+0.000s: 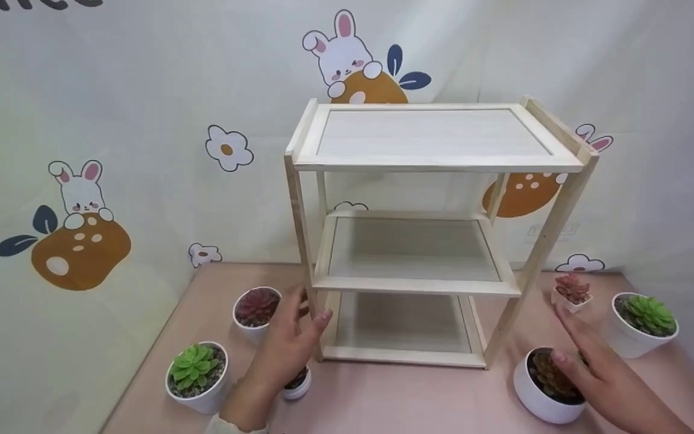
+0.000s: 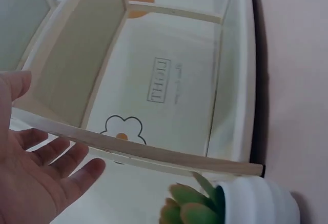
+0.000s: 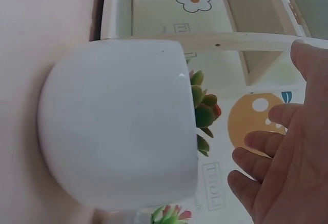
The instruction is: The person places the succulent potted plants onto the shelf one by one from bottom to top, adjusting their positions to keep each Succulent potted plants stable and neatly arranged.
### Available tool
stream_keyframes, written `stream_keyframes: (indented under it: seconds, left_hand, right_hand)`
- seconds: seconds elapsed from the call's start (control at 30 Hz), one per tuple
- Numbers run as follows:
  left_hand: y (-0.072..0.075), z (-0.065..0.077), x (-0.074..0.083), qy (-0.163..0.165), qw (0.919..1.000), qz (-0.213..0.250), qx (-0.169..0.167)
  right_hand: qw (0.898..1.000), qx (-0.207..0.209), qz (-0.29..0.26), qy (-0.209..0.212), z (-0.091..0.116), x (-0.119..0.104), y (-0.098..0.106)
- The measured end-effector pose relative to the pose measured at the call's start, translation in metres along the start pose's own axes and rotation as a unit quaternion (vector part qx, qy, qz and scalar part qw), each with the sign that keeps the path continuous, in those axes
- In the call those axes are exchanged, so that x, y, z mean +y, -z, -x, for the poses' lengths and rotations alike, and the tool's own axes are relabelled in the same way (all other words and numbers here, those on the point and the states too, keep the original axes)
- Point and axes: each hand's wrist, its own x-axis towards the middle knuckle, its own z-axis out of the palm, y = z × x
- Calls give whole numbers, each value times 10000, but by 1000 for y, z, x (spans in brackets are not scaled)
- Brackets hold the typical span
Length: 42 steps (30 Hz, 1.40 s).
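A pale wooden three-tier shelf (image 1: pixel 416 286) stands on the pink table. My left hand (image 1: pixel 287 349) is at its left front post, thumb in front and fingers partly behind. In the left wrist view, that hand (image 2: pixel 43 178) has loosely spread fingers and does not grip the post. On the right, my right hand (image 1: pixel 609 374) hovers by a round white pot (image 1: pixel 540 395) with a brownish succulent, partly covering it from the head camera. The right wrist view shows this hand (image 3: pixel 282 157) empty, fingers relaxed and apart from the pot (image 3: pixel 118 121).
Left of the shelf are a green succulent pot (image 1: pixel 196 377), a dark red one (image 1: pixel 256 308) and a small pot (image 1: pixel 297 386) partly behind my wrist. A small pink succulent (image 1: pixel 572 290) and a green one (image 1: pixel 648 316) stand right. A printed cloth (image 1: pixel 154 90) hangs behind.
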Motion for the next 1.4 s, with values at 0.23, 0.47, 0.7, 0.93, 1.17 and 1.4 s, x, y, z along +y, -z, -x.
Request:
stream_keyframes:
  seconds: [0.23, 0.47, 0.7, 0.93, 1.17, 1.4]
  left_hand:
    - [-5, 1, -7, -24, 9998, -164, 59]
    - [-4, 2, -10, 176, 9990, -378, 178]
    - [-4, 2, -11, 251, 9976, -614, 211]
    - [-3, 2, -11, 248, 9975, -620, 215]
    - [-3, 2, -10, 303, 9975, -621, 170]
    - [-2, 2, -11, 265, 9967, -747, 178]
  right_hand:
    - [9953, -575, -139, -767, 7, 6, -1]
    - [9781, -1282, -326, -1608, 13, 16, -4]
    - [9771, -1434, -592, -1454, 17, 31, -5]
    - [9858, -1120, -483, -1154, 17, 45, -8]
    - [9879, -949, -142, -1222, 19, 57, -14]
    - [9771, -1224, -704, -1591, 18, 64, -18]
